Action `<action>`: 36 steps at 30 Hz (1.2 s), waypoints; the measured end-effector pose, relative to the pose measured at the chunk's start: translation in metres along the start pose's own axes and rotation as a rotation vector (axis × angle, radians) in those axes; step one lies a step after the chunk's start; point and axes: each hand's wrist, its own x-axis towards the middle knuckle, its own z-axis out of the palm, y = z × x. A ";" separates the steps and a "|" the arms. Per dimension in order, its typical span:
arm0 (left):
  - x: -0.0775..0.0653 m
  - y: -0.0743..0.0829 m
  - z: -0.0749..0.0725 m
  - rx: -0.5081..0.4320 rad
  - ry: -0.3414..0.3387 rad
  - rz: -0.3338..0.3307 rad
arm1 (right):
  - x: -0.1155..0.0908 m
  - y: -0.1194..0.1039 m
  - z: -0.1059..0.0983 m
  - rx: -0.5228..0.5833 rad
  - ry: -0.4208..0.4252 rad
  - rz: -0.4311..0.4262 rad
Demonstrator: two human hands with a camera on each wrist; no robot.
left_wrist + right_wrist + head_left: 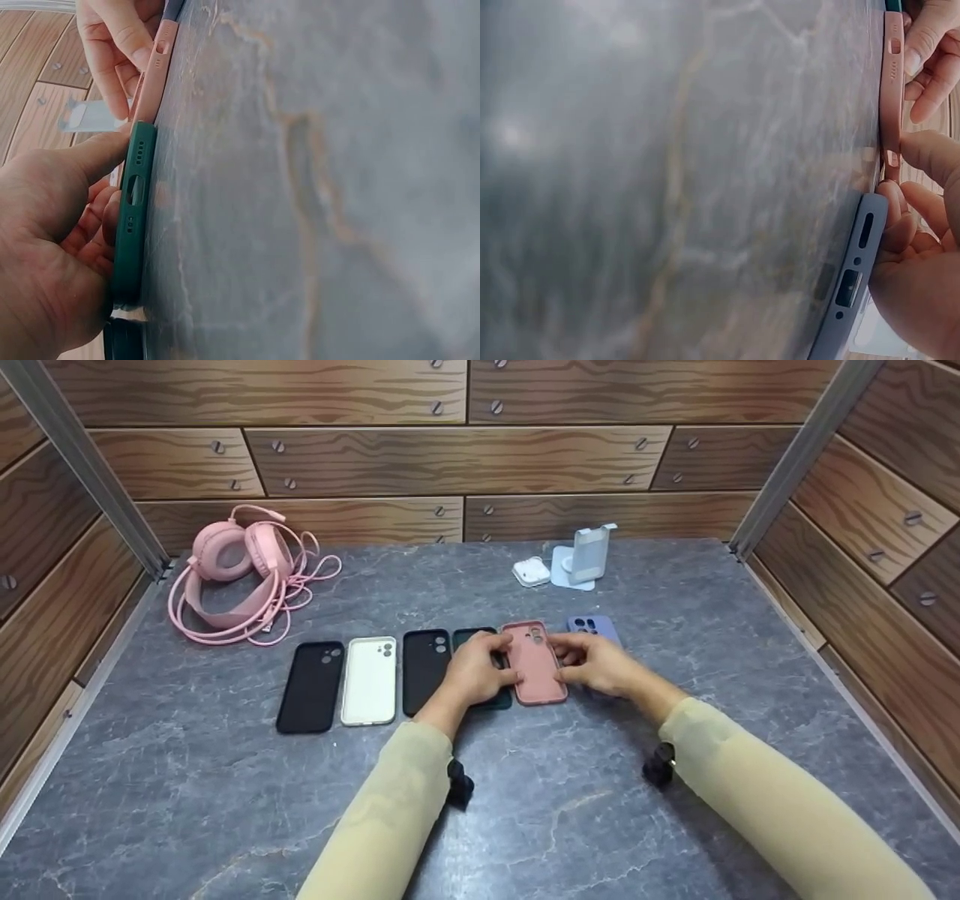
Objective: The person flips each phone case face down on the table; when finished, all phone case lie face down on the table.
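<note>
A pink phone case (534, 671) lies on the grey marbled table with its hollow inside facing up. My left hand (477, 669) holds its left edge with thumb and fingers, reaching over a dark green phone case (133, 217). My right hand (601, 666) grips the opposite edge, its thumb low on the side and forefinger near the top. Partly hidden behind that hand is a purple phone case (851, 277). To the left, in the same row, lie a black case (424, 667), a white case (369, 682) and another black case (310, 690).
Pink headphones (270, 551) with a coiled cable sit at the back left. Toward the back right stand a pale phone stand (591, 553) and a small white item (531, 572). Wood-patterned walls (450, 461) enclose the table on three sides.
</note>
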 end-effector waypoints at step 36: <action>-0.001 0.000 -0.001 -0.006 -0.004 0.024 | -0.005 -0.012 0.000 0.314 0.084 0.107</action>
